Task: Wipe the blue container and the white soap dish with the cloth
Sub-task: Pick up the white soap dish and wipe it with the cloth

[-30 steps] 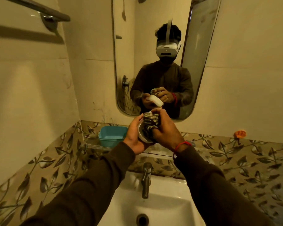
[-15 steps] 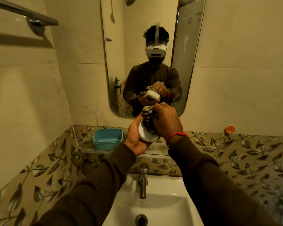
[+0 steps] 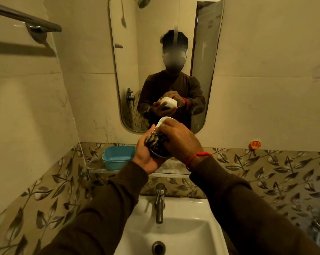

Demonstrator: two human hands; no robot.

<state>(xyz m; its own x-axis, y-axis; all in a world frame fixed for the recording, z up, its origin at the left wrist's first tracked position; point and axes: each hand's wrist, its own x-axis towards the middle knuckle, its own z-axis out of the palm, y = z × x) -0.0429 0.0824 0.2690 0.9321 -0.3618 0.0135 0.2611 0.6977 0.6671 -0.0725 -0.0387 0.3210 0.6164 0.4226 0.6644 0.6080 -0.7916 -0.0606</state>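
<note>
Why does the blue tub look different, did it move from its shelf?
No. The blue container sits at the same left end of the shelf; only the head camera shifted.

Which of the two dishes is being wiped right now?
The white soap dish, held up in the left hand while the right hand presses the cloth into it. The blue container sits untouched on the shelf.

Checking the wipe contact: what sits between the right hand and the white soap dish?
In the head view, the bunched cloth lies between the right hand and the white soap dish.
</note>
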